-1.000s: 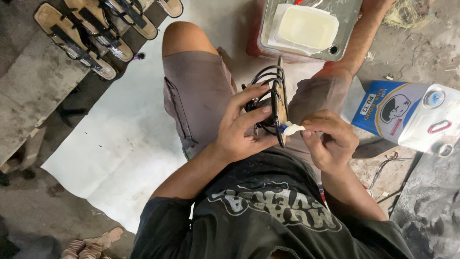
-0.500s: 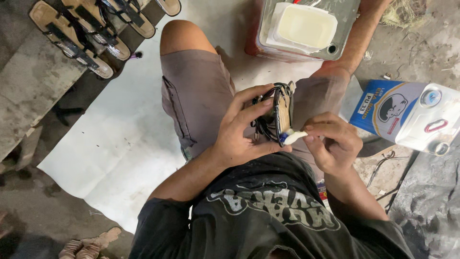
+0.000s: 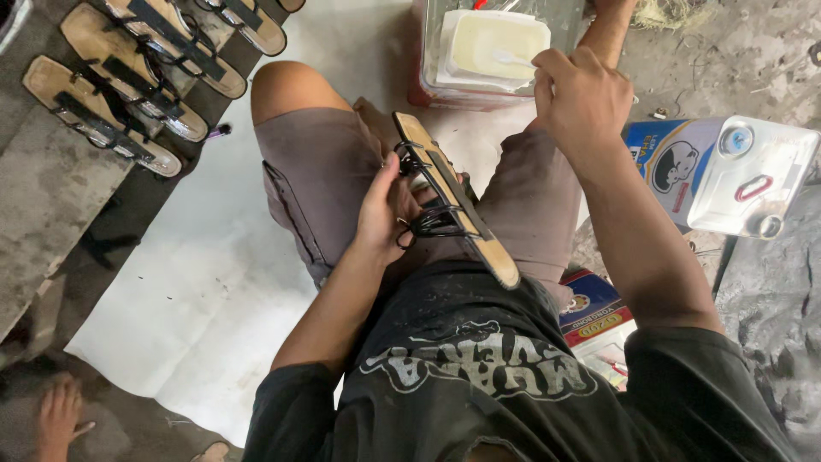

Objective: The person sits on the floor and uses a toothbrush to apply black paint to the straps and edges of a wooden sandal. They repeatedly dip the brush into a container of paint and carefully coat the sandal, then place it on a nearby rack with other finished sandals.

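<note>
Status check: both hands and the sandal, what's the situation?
Left hand grips strappy sandal on lap. Right hand holds white applicator over tub of pale glue. Nothing between them.

Sandal (image 3: pixel 453 197): matt tan sole, thin black straps. Shorts (image 3: pixel 321 175): soft cloth. Tin can (image 3: pixel 753 175), right: glossy metal. Floor sheet (image 3: pixel 205 282): smooth white paper.
</note>
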